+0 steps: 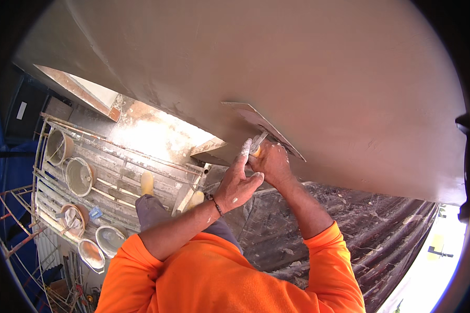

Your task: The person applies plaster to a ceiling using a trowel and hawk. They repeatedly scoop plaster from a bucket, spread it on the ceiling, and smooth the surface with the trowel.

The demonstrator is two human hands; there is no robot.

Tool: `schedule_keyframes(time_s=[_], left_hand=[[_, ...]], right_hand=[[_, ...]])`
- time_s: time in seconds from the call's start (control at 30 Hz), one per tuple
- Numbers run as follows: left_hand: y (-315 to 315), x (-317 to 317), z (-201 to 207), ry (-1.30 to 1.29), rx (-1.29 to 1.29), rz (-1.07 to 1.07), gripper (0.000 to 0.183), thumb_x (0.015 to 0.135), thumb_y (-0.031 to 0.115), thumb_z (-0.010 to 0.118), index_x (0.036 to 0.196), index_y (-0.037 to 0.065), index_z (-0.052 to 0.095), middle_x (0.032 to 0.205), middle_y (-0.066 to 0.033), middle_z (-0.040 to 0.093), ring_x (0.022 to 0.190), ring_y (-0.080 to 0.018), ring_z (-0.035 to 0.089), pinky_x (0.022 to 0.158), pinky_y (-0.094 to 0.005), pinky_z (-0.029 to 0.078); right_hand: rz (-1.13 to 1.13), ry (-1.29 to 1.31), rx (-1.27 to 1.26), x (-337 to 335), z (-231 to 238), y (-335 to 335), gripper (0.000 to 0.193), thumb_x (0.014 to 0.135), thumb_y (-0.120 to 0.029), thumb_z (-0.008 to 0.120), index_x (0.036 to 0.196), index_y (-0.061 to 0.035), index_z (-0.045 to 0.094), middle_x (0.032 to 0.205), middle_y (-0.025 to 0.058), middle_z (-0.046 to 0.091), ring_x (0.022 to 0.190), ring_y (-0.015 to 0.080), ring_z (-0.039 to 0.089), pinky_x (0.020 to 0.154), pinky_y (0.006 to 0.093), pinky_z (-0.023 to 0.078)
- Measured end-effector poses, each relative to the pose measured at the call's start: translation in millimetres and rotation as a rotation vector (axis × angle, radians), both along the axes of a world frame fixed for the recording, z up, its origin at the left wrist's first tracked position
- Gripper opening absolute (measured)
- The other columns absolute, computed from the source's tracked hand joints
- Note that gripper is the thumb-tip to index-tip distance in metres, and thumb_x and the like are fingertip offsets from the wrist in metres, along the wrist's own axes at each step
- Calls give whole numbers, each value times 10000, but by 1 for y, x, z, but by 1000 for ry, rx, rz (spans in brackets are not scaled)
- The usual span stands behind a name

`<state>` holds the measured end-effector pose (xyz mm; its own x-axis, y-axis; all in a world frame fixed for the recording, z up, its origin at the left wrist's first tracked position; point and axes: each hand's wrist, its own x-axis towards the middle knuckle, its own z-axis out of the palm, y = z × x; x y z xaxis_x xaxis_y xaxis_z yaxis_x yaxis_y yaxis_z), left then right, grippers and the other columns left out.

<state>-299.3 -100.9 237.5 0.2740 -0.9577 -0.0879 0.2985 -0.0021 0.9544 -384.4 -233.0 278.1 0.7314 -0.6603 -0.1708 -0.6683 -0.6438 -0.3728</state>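
Observation:
My right hand [272,159] is closed around the handle of a plastering trowel [257,116]. The long, thin blade lies at a slant against the smooth grey-brown plastered wall [339,94], and a bit of yellowish grip shows beside my fingers. Next to it, my left hand [238,183] has its fingers stretched toward the handle's end and its thumb held apart. Its fingertips look to touch the handle or my right hand; the exact contact is hidden. Pale plaster smears mark both hands.
Slatted scaffold planks [120,182] lie below on the left, where my yellow boot [147,183] stands. Several mortar-stained buckets, one a pale bucket [79,176], line their left side. Dark plastic sheeting [344,229] hangs below the wall at right. Metal scaffold bars [18,237] are at far left.

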Motion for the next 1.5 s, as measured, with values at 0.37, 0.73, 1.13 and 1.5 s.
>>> schedule_keyframes(time_s=[0.37,0.73,1.13,1.5], left_hand=[[-17,1,223,-68,-419,-133,914,1006,173,621,1602,-46,-37,1597,-231,221,1416,-293,412,1072,-374,483],[-57,-14,418,-315,-1009,-123,854,983,43,593,1623,-7,30,1559,-194,303,1421,-241,388,1129,-379,411],[-42,-28,410,-553,-845,-10,890,939,115,679,1628,33,123,1468,-251,430,1336,-310,488,1009,-429,523],[-7,51,326,-493,-588,150,861,910,60,662,1621,40,178,1394,-162,465,1247,-235,498,966,-354,546]], right_hand=[[-7,-139,-73,-7,266,0,303,836,-295,706,947,-15,671,856,219,718,854,441,686,781,508,552],[-96,-503,13,-44,508,10,252,906,-256,725,868,-11,677,722,38,655,598,121,572,528,307,478],[-28,-1240,28,-161,646,-39,277,955,-358,747,976,-127,596,632,-89,482,493,2,489,442,235,474],[-202,-1562,-49,-254,639,-55,307,943,-329,769,925,-131,535,624,-86,492,482,-1,503,407,213,487]])
